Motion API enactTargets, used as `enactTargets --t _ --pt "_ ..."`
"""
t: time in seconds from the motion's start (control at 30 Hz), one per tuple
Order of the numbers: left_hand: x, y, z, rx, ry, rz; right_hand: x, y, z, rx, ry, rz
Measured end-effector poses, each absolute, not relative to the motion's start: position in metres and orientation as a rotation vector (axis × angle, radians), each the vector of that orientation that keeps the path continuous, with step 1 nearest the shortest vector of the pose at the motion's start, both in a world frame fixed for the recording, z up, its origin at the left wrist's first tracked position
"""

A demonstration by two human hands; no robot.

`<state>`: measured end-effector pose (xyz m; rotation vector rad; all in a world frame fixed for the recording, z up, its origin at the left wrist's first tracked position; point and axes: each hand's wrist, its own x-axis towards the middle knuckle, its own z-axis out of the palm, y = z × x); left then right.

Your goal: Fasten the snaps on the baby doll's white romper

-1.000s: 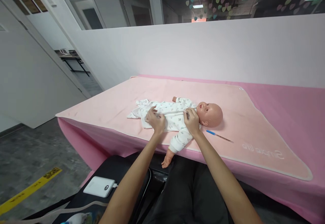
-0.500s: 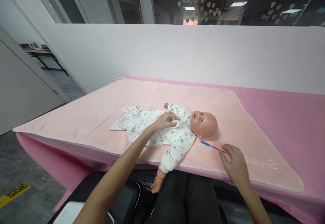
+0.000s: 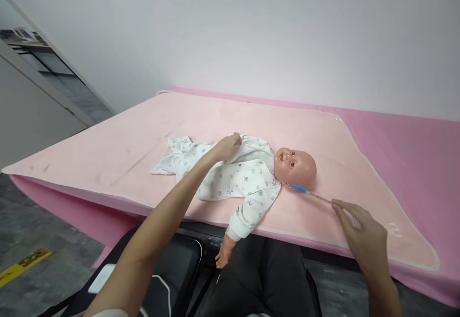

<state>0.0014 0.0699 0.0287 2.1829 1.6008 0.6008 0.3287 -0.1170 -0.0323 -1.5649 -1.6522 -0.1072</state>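
A baby doll (image 3: 295,166) lies on its back in white patterned clothes, its head to the right. My left hand (image 3: 228,147) is closed on the front of the doll's clothes (image 3: 230,180), lifting the fabric at the chest so that the neck opening gapes. One doll arm hangs over the near table edge with its hand (image 3: 225,251) exposed; the other doll hand is not visible. Right of the doll, my right hand (image 3: 361,230) pinches a thin thermometer-like stick with a blue end (image 3: 300,189). The blue end points left, close to the doll's ear in view.
Under the doll a light pink mat (image 3: 122,144) covers much of the pink-draped table (image 3: 424,154). A white wall (image 3: 287,43) rises behind. A black chair (image 3: 179,269) with a white device and cable (image 3: 163,286) stands at the near left, beside my legs.
My left hand has closed on the doll's clothes and raised the front flap. My right hand, still pinching the stick, has moved right. The view has tilted down.
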Motion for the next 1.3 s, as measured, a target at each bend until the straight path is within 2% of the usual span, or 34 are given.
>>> enactTargets --t 0.13,0.27,0.47,0.7,0.87,1.03,1.13,1.2,1.3 --pt "0.02 0.063 0.038 2.275 1.77 0.604 0.305 -0.096 0.004 -1.437 -1.503 -0.106" --pt "0.029 0.063 0.058 2.262 1.856 0.477 0.265 -0.058 0.031 -1.375 -1.665 -0.205" --pt "0.019 0.069 0.077 2.373 1.592 0.277 0.204 -0.002 0.055 -1.631 -2.05 -0.2" --pt "0.024 0.06 0.075 2.576 1.409 0.366 0.153 0.05 0.042 -1.85 -2.218 -0.191" --pt "0.009 0.057 0.072 2.701 1.889 0.051 0.151 0.063 0.039 -1.836 -2.322 -0.231" --pt "-0.024 0.046 0.079 2.54 2.2 -0.201 0.168 0.043 0.046 -1.741 -2.375 -0.333" --pt "-0.039 0.027 0.081 2.451 2.104 -0.347 0.18 0.022 0.041 -1.559 -2.502 -0.421" --pt "-0.043 0.019 0.081 2.347 1.858 -0.398 0.188 0.009 0.034 -1.458 -2.533 -0.466" --pt "-0.033 0.027 0.082 2.326 1.56 -0.243 0.204 -0.002 0.026 -1.389 -2.413 -0.464"
